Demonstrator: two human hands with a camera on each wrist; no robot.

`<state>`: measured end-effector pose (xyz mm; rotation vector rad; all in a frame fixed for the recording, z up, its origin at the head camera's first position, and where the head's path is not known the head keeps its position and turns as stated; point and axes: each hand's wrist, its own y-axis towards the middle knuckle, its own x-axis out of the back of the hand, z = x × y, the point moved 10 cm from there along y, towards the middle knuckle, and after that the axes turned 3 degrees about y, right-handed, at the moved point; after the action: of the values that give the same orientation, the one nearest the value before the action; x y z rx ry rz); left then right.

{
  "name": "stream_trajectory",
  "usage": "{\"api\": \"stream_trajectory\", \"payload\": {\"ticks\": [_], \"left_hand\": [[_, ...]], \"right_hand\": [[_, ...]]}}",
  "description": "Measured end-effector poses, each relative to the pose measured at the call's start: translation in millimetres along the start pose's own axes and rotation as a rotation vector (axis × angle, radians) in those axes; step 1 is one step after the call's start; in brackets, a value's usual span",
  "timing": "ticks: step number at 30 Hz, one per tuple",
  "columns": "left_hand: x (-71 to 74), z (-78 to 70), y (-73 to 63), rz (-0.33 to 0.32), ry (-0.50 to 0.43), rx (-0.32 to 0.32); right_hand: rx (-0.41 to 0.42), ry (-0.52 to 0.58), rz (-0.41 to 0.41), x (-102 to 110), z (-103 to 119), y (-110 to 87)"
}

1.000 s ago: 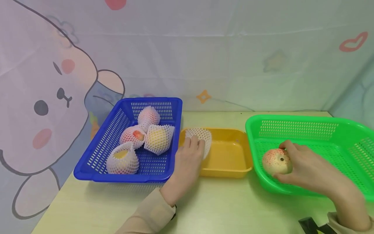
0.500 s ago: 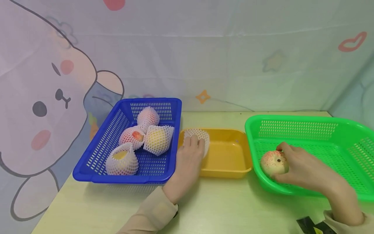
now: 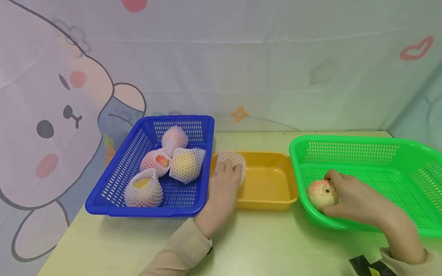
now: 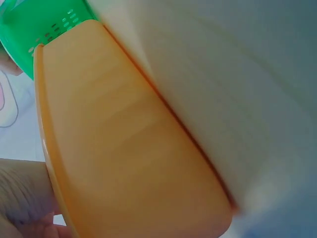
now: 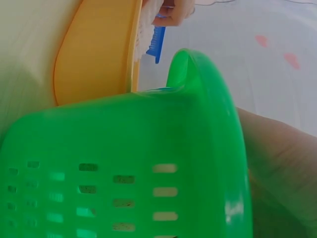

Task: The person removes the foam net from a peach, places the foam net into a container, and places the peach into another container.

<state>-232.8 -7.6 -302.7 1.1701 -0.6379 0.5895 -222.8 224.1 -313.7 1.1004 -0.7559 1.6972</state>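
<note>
In the head view my left hand [image 3: 222,193] reaches over the left end of the yellow tray [image 3: 267,186], its bent fingers on a white foam fruit net [image 3: 240,161]. The fingertips are hidden there; in the right wrist view they look curled beside the net [image 5: 145,27]. My right hand [image 3: 357,199] grips a cream peach [image 3: 318,194] with red speckles and a small dark hollow. Thumb and fingers lie on its right side, low in the front left corner of the green basket [image 3: 345,139].
A blue basket [image 3: 145,210] on the left holds several fruits in foam nets [image 3: 186,165]. The yellow tray stands between the two baskets on a pale table [image 3: 262,241]. Behind it hangs a printed cloth [image 3: 193,69].
The right hand and the peach have shifted slightly left and down within the green basket. The left hand stays at the foam net, and the whole view has drifted a little.
</note>
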Motion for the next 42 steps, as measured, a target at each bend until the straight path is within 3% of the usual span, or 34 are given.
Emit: {"api": "stream_trajectory", "payload": {"ticks": [6,14,22,42], "left_hand": [[-7.7,4.0,-1.5,0.139,-0.113,0.038],[-28.8,3.5,-9.7,0.407,-0.288,0.081],[-46.4,-2.0,-19.8,0.635,-0.355,0.120],[-58.3,-7.7,-31.0,0.755,-0.337,0.112]], "right_hand": [[-0.005,0.000,0.001,0,-1,0.5],[0.003,0.006,0.015,-4,-2,0.9],[0.005,-0.008,0.026,-8,-4,1.7],[0.024,-0.034,0.068,-21,-11,4.5]]}}
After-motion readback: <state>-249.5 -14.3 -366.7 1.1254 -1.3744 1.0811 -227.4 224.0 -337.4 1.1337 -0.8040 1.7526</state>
